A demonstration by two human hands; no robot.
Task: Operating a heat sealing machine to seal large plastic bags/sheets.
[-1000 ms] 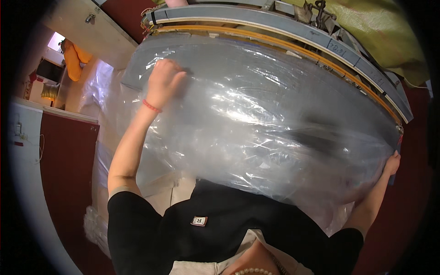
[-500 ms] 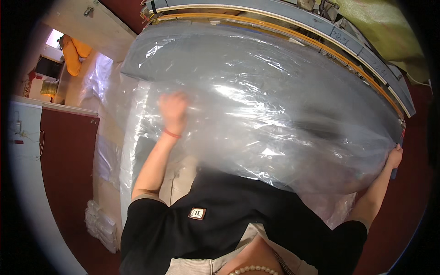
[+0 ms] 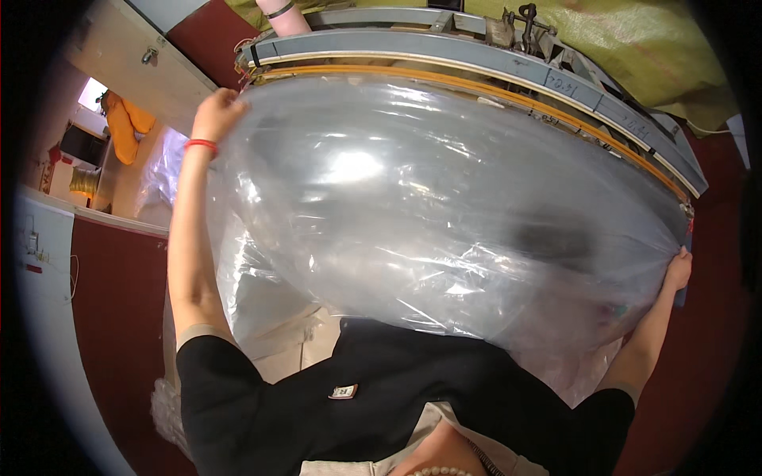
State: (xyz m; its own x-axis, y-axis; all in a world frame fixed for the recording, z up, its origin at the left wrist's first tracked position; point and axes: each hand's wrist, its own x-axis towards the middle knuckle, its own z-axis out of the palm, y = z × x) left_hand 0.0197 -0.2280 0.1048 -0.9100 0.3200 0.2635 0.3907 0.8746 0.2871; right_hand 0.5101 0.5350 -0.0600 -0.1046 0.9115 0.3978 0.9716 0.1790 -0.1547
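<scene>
A wide sheet of clear plastic film (image 3: 444,198) spreads across the middle, puffed up and wrinkled with bright glare. My left hand (image 3: 221,115) is at its far left corner, fingers curled closed on the edge; a red band circles the wrist. On the opposite side, my right hand (image 3: 679,268) pinches the film's right edge, pulling creases toward it. Behind the film runs a long machine with a grey metal beam (image 3: 460,63) and an orange strip (image 3: 444,73) along its front. The film hides the machine's parts beneath it.
A pink cylindrical thing with a dark band (image 3: 284,17) stands behind the beam's left end. Yellow-green sheeting (image 3: 635,63) covers the back right. At left are an open door (image 3: 135,55), orange bundles (image 3: 127,131) and a dark red wall panel (image 3: 111,309). Folded plastic (image 3: 168,412) lies lower left.
My left hand has moved from over the film to its far left corner and closed on the edge. The film is now spread smoother and fuller. My right hand keeps its hold.
</scene>
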